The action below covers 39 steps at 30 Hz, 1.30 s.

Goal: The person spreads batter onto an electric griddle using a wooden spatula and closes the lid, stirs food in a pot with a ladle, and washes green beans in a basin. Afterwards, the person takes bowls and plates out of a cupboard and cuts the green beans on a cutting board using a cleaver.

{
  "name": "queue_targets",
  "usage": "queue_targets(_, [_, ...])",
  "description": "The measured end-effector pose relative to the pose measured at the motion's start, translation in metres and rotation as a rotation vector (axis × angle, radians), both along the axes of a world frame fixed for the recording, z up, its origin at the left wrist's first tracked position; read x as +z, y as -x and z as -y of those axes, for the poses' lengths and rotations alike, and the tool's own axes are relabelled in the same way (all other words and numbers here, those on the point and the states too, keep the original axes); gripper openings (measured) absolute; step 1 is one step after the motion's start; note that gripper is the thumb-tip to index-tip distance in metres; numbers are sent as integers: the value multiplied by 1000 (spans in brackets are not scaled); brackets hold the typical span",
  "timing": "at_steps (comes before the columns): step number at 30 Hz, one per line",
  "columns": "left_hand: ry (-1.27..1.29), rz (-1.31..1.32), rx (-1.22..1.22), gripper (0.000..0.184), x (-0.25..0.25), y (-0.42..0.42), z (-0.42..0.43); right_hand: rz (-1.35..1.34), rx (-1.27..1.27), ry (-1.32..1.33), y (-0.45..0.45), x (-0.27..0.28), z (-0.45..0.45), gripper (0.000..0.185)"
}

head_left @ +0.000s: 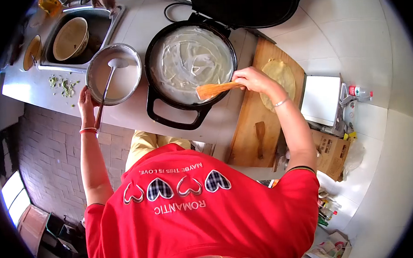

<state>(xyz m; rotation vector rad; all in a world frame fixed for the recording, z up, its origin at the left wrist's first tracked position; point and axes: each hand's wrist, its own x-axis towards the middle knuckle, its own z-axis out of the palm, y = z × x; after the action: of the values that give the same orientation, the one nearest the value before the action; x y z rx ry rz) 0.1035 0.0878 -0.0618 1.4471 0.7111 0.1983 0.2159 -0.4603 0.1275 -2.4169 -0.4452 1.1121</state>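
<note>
A round black griddle with its lid raised holds a white batter layer with streaky ridges. My right hand is closed on the handle of a wooden spatula, whose blade lies at the batter's near right edge. To the left, a metal bowl contains pale batter and a ladle, its long handle leaning over the near rim. At that bowl's left side is my left hand, its fingers against the wall beside the ladle handle; its exact grip is partly hidden.
Right of the griddle, a wooden board bears a thin flatbread and a dark wooden utensil. Chopped greens lie near the sink, which holds a large bowl. The griddle's open lid stands behind.
</note>
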Motion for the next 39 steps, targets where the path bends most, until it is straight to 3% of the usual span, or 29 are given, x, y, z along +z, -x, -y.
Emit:
queue_targets(3, [-21,-27,-55,36,-1,3,-3,-1,216,139,-27,-12,-11,13])
queue_targets(11, [-18,-1,54,30,-1,2,7,411,526,452,-109,-17,1,10])
queue_targets(17, [-41,28,31,31,-3,4,4,914,797,359,-162,-5,-34,13])
queue_targets(21, [-18,25,9,31,-8,4,2,1006,799,260,-177,10,-80,14])
queue_targets(25, [-71,-6,-5,31,-5,4,0,773,359,44,-160,14,-105,16])
queue_targets(29, [-91,-57,-22,30,6,1,3,316,-57,-309,-135,-68,-81,17])
queue_targets(33, [-111,-55,-48,28,11,-1,2,-45,-492,-301,-71,-104,-53,15])
queue_targets(39, [-169,-48,-132,25,15,-9,-8,33,-809,-259,42,-104,25,15])
